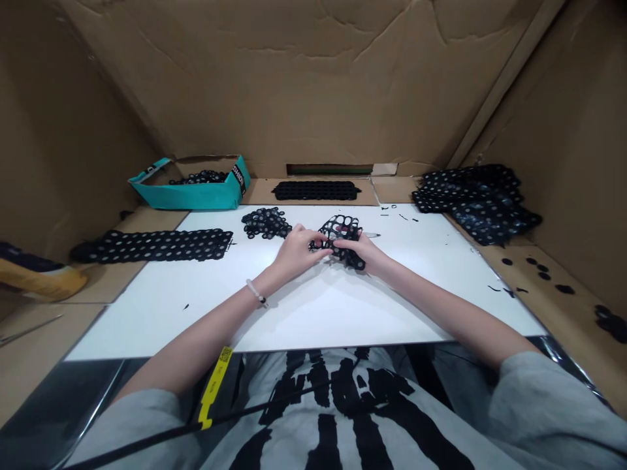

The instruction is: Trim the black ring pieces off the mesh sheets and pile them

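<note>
Over the middle of the white board (294, 313), a black perforated sheet (349, 227) is bunched between my two hands. My left hand (300, 251) pinches its left edge, thumb and fingertips close together. Fingers of my right hand (365, 251) wrap round the sheet's right side, and part of it hangs below them. A pile of small black rings (267, 222) lies on the board just beyond my left hand. Behind the sheet, a thin pointed tool (373, 235) is partly hidden by my right hand.
A teal box (191, 194) holding black rings stands at the back left. Perforated black strips lie at left (161, 246) and back centre (316, 190). Stacked black sheets (475, 196) are at right, near black discs (543, 276). A yellow bottle (42, 277) and tweezers (32, 329) lie far left.
</note>
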{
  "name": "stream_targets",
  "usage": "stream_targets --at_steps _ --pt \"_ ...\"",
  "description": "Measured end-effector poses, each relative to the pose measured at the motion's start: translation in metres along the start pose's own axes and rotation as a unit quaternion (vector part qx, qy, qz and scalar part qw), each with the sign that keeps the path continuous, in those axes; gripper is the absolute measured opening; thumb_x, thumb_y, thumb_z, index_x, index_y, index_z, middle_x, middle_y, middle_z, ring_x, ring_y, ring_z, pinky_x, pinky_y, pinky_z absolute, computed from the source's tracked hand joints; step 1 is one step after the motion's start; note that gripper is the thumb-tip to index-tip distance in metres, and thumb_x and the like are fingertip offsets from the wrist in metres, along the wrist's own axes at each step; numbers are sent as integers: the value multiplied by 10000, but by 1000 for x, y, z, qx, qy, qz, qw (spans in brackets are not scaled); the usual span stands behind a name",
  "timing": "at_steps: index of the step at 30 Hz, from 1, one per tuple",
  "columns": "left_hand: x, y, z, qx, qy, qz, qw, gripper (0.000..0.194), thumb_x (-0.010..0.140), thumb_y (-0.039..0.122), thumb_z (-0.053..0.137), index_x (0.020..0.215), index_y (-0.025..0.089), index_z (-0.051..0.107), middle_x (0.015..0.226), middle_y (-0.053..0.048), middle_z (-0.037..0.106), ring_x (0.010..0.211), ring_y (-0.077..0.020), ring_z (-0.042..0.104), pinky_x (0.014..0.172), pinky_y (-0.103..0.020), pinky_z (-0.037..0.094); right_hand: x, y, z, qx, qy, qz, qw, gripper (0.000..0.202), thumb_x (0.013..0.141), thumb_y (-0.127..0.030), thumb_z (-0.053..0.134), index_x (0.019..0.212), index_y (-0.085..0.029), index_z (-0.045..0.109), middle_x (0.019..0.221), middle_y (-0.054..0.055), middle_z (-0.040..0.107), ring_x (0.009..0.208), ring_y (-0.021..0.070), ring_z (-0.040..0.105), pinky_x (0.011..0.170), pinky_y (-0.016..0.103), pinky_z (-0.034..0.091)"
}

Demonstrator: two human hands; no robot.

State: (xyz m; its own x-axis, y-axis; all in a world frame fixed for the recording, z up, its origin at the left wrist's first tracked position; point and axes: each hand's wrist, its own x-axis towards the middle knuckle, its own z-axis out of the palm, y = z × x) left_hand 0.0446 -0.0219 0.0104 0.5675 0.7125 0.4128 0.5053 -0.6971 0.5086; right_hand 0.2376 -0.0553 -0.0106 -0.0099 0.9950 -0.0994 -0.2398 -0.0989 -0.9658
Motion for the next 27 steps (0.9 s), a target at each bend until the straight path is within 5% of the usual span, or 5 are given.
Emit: stream_targets --at_steps 6,13,16,19,27 --pt "6 -10 1 -90 11 -72 993 293 784 456 733 935 213 796 971 -61 767 1007 -283 600 946 -417 431 -1 -3 -1 7 -3 -15 1000 445 537 -277 874 933 -189 690 916 29 752 877 212 696 876 357 545" --pt "17 -29 4 -210 21 -180 961 276 790 396 659 818 156 791 893 -80 776 858 -260 677 799 -340 481 7 1 -3 -19 12 7 1000 623 499 -290 905 1059 -210 642 883 5 731 839 196 680 836 361 553" --pt "23 -44 -14 -143 93 -233 957 255 820 355 638 860 156 793 895 -90 770 877 -274 657 812 -375 462 11 4 -7 -31 33 8 999 623 477 -276 913 1033 -206 641 893 10 727 843 199 678 825 360 560" --pt "23 -60 -38 35 173 -210 962 218 860 335 623 871 202 796 979 -94 759 1059 -335 566 917 -470 388 14 7 -12 -27 42 16 999 627 475 -264 913 1038 -209 644 897 11 727 842 205 683 800 365 569" --pt "15 -73 -49 202 149 -148 957 131 846 278 656 838 229 778 1166 -111 669 1170 -388 403 926 -531 294 15 10 -14 -26 48 24 998 654 492 -280 910 1085 -205 642 949 44 736 867 234 693 754 382 582"
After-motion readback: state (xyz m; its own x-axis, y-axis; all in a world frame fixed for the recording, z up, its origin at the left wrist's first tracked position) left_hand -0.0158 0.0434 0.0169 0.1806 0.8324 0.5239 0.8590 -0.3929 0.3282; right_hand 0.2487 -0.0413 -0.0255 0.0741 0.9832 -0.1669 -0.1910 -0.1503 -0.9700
